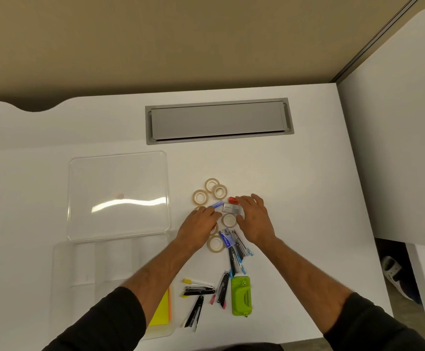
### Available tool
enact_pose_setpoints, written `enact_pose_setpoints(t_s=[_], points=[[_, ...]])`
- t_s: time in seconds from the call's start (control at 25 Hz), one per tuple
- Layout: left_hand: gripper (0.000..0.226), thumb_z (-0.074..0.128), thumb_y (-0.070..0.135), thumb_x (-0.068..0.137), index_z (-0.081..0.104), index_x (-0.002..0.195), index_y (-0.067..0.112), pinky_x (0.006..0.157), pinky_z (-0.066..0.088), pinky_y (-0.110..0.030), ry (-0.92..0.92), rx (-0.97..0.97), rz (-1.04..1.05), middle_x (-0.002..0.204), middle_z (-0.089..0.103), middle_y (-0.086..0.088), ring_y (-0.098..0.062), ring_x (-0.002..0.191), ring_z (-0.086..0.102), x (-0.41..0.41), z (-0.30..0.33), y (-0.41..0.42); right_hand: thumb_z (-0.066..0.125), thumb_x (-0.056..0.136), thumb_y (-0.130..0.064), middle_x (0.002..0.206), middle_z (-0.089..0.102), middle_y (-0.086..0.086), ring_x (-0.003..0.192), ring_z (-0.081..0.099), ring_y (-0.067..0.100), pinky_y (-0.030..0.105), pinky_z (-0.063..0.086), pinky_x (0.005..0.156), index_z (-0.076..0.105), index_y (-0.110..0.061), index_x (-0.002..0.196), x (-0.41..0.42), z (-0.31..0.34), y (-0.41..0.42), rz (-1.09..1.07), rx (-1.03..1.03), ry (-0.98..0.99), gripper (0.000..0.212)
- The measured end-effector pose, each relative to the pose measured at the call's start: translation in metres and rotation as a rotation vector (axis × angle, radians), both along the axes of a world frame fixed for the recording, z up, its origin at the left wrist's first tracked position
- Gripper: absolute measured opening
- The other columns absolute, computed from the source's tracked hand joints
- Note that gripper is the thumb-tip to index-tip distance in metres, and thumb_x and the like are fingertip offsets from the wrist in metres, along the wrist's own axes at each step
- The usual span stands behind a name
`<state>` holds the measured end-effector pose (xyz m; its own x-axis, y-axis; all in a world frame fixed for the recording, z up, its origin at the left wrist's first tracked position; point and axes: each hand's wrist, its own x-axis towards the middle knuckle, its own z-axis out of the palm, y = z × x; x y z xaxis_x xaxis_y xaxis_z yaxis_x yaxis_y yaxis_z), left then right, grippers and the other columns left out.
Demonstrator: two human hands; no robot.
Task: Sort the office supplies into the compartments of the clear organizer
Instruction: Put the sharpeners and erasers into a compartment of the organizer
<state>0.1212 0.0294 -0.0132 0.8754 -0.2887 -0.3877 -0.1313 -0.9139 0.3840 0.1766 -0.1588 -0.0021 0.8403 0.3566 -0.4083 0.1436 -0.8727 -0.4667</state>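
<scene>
Head view, both arms out over the white table [295,173]. Bare room lies to the far side and right of the pile, up to the grey cable hatch [219,120] and the table's right edge. On the left the clear lid [117,193] lies flat, with the clear organizer [79,262] just nearer than it; its near right corner is covered by my left sleeve.

Supplies sit in a loose cluster at centre. Tape rolls [212,184]: three tan rings at the far end, touching or nearly so, one more between my hands and one near my left wrist. A small blue box [217,204] and a clear staple box [232,207] lie side by side, with a red piece [232,199] just beyond. Small black staplers [198,290] with coloured ends lie scattered at the near side, and a green hole punch [241,295] lies right of them. Yellow and orange sheets [162,312] sit in the organizer's near right compartment.

Left hand [201,224]: palm down, fingers [212,211] fairly straight, tips at the blue box; whether they grip it I cannot tell. Right hand [254,219]: palm down, fingers [244,198] spread and lightly bent over the staple box and red piece, touching them; no closed grasp shows.

Organizer dividers are faint through clear plastic. The print on the boxes is unreadable.
</scene>
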Motion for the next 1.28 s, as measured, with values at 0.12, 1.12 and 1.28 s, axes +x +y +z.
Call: enact_pose_setpoints(t_s=[0.12,1.12,1.28], points=[[0.043,0.062,0.011,0.091,0.055,0.133,0.017,0.081,0.046,-0.032,-0.005,-0.041,0.047,0.120,0.057,-0.004,-0.022,0.104,0.056,0.000,0.004,0.008,0.055,0.092,-0.013,0.128,0.058,0.003,0.128,0.040,0.025,0.039,0.039,0.104,0.055,-0.016,0.129,0.006,-0.003,0.007,-0.059,-0.002,-0.027,0.037],[0.029,0.061,0.022,0.094,0.064,0.123,0.017,0.079,0.048,-0.032,-0.088,-0.172,0.212,0.110,0.056,-0.002,-0.019,0.100,0.053,-0.035,0.037,0.016,0.059,0.088,-0.004,0.115,0.054,0.006,0.101,0.051,0.022,0.032,0.051,0.072,0.053,-0.015,0.116,-0.031,-0.018,-0.009,0.085,-0.293,-0.054,0.030],[0.025,0.064,0.025,0.092,0.063,0.116,0.022,0.076,0.048,-0.031,-0.119,-0.202,0.265,0.107,0.058,0.002,-0.015,0.096,0.053,-0.053,0.044,0.010,0.057,0.087,-0.006,0.113,0.058,0.004,0.102,0.051,0.022,0.034,0.051,0.073,0.058,-0.015,0.113,-0.042,-0.005,-0.012,0.033,-0.277,-0.117,0.028]])
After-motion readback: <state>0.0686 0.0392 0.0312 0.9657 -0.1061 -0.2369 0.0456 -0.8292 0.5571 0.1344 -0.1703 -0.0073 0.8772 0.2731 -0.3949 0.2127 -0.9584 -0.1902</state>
